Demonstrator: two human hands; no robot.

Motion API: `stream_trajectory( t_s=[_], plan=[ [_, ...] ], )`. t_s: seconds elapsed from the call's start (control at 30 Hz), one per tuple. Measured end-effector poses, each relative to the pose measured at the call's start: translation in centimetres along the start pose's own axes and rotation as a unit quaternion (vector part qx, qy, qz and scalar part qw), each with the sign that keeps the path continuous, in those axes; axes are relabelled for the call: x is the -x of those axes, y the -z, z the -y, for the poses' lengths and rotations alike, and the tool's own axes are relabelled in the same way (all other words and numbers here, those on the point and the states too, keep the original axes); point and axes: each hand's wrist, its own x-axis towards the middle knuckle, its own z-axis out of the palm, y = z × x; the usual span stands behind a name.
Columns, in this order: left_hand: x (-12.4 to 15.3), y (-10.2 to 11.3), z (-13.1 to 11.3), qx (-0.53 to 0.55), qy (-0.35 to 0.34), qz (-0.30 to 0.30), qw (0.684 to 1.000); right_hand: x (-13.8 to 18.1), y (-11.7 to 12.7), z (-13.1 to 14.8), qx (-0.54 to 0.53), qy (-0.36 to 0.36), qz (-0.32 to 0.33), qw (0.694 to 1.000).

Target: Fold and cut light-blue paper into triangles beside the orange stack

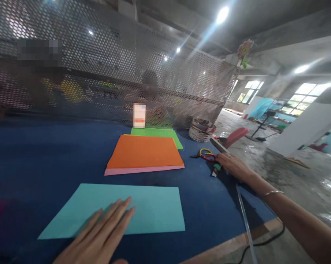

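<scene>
Left hand point(99, 234) flat, fingers spread slightly on blue paper point(157, 211); right hand point(231, 165) by scissors point(200, 155), cannot tell grip; orange sheet point(146, 152) farther back on counter point(206, 209)

The bottom edge crops the left hand point(95, 236) (partly).

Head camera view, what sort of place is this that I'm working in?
Probably a craft workshop, though I can't be certain. The dark blue worktable holds a light blue sheet, a stack of coloured paper and scissors, and a bare grey floor shows beyond.
</scene>
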Motion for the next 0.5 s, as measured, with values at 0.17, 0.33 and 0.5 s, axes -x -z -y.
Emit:
stream_trajectory(
  t_s=[0.17,0.33,0.5],
  plan=[
    [-2.2,0.6,-1.8,0.024,-0.046,-0.016,0.999,-0.3,1.4,0.2,-0.034,0.005,-0.003,0.999],
    [-2.2,1.7,-1.8,0.072,-0.049,-0.001,0.996,0.5,5.7,1.5,-0.107,-0.064,-0.073,0.990],
    [-1.5,2.7,-1.1,0.130,-0.052,0.023,0.990,4.7,10.9,8.5,-0.232,-0.188,-0.162,0.941]
  ],
)
